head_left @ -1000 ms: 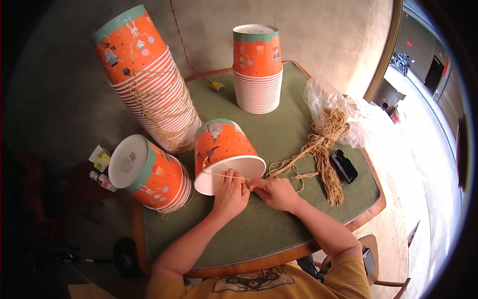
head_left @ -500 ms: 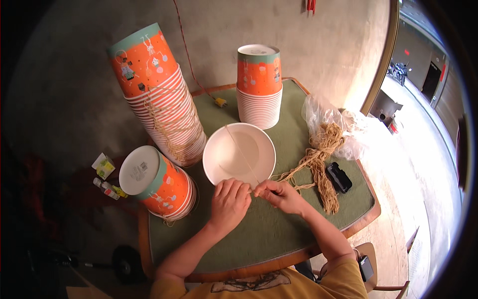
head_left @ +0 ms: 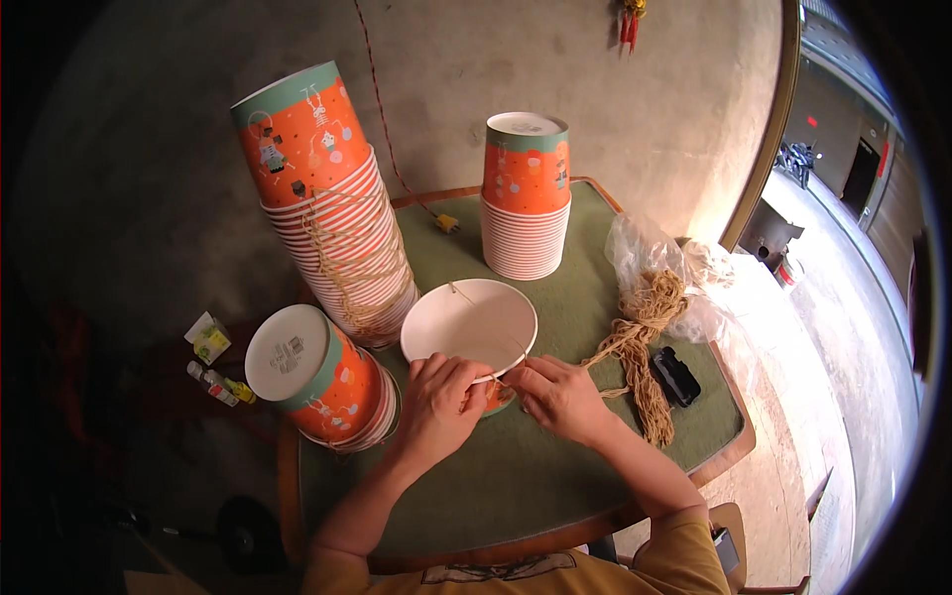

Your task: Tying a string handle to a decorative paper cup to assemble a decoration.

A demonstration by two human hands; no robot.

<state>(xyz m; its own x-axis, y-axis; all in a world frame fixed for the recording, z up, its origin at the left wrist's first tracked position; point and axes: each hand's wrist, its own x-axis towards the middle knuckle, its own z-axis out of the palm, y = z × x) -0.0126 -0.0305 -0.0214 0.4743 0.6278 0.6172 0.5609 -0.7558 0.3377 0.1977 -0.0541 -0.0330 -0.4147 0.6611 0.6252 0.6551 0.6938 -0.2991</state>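
Observation:
A white-lined paper bucket (head_left: 469, 315) stands mouth up in front of me, tilted, with some orange and green outer wall below its near rim. A thin strand of twine (head_left: 523, 349) runs at its right rim, with a small knot or loop on the far rim. My left hand (head_left: 441, 399) is closed on the near-left rim. My right hand (head_left: 557, 399) pinches the twine against the near-right rim; its fingertips are partly hidden. From there the twine leads toward a bundle of tan twine (head_left: 650, 337) on the right.
A tall twine-wrapped stack of orange buckets (head_left: 332, 218) leans at the left, with a shorter tied stack (head_left: 297, 357) nearer me. Another upside-down stack (head_left: 526, 198) stands behind. A plastic bag (head_left: 640, 248) and black case (head_left: 675, 377) are on the green table (head_left: 436, 506). A yellow plug (head_left: 447, 224) lies at the back.
The twine, stretched across the bucket's mouth before, now sits at its right rim. The bucket has tilted, showing its near outer wall. My left hand has moved onto the rim. The view has shifted slightly.

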